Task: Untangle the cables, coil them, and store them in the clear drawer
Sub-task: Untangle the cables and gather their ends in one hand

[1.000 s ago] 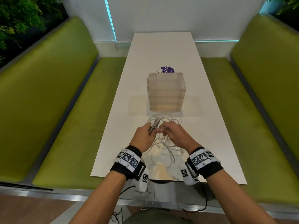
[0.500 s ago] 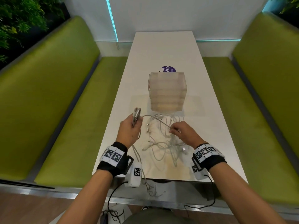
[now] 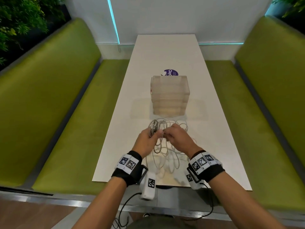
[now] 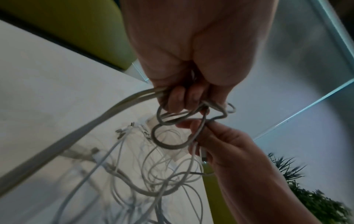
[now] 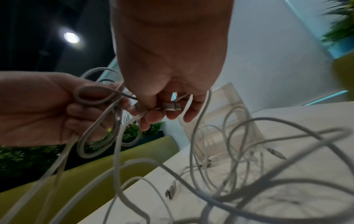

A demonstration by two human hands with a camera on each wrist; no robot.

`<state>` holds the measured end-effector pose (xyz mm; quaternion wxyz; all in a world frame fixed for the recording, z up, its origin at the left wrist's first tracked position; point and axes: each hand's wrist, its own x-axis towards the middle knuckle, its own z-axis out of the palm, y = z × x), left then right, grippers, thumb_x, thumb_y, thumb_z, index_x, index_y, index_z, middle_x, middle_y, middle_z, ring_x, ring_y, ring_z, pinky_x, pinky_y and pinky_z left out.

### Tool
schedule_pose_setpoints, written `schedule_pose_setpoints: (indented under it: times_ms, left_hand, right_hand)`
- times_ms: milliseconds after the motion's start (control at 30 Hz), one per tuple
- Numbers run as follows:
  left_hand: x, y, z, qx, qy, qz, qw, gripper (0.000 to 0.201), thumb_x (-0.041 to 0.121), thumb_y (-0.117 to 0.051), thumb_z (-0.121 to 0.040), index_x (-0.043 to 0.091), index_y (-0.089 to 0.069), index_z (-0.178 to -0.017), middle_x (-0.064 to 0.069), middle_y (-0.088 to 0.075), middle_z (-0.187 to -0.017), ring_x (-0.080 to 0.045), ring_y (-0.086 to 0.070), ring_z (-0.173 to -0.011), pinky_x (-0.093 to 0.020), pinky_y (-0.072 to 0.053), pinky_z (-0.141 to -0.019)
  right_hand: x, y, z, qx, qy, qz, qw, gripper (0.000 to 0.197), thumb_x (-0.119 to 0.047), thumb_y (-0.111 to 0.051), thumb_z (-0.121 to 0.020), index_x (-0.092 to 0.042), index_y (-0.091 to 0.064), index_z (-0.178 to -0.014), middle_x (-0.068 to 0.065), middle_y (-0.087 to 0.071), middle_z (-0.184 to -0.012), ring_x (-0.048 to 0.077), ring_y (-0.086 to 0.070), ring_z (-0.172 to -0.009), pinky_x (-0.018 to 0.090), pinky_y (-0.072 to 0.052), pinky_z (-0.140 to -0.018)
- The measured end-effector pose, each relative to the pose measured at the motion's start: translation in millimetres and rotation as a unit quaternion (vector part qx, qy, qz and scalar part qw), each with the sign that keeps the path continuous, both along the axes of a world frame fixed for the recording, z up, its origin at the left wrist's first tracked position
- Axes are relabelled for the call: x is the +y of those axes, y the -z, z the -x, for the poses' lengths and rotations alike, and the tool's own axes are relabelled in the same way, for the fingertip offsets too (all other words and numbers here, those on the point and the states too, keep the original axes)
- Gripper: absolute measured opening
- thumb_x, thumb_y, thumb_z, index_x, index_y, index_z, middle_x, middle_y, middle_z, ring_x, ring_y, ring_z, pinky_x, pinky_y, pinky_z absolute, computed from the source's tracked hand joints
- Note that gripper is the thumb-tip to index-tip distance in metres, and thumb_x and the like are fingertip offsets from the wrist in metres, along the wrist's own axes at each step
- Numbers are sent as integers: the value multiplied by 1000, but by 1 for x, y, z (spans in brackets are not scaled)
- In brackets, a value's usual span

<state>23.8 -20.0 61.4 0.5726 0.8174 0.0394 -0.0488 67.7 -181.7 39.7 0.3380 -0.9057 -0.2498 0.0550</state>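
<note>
A tangle of white cables [image 3: 166, 151] lies on the white table [image 3: 214, 129] in front of the clear drawer unit [image 3: 170, 95]. My left hand [image 3: 146, 139] is raised over the tangle and grips a small coil of grey-white cable [image 4: 172, 133] [image 5: 95, 106]. My right hand [image 3: 178, 138] sits close beside it and pinches a strand of that cable near a plug [image 5: 172, 106]. Loose loops and several connector ends [image 5: 170, 192] hang and lie below both hands. All the drawers of the unit look closed.
A purple round sticker [image 3: 171, 72] lies behind the drawer unit. Green benches [image 3: 66, 129] [image 3: 264, 129] run along both long sides of the table. The table's near edge [image 3: 165, 184] is just beneath my wrists.
Half a second ago my hands were spread apart, the left holding the coil out to the left. They have come back together over the tangle, the right one bringing a strand to the coil.
</note>
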Motion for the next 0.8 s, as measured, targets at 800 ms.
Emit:
schedule_pose_setpoints:
  times_ms: [800]
  left_hand:
    - [51,-7,6,37,15,-22,999,32,39,-62,-82,11,-51,-70,6,-42,-57,-15,-40,-56,-35,-35,-62]
  right_hand:
    - [-45,-47,-33,176,98,14,980,24,-19,-60,-92,-18,-67,-115,3,-65,-121,13,-58,-101,28,-47,-84]
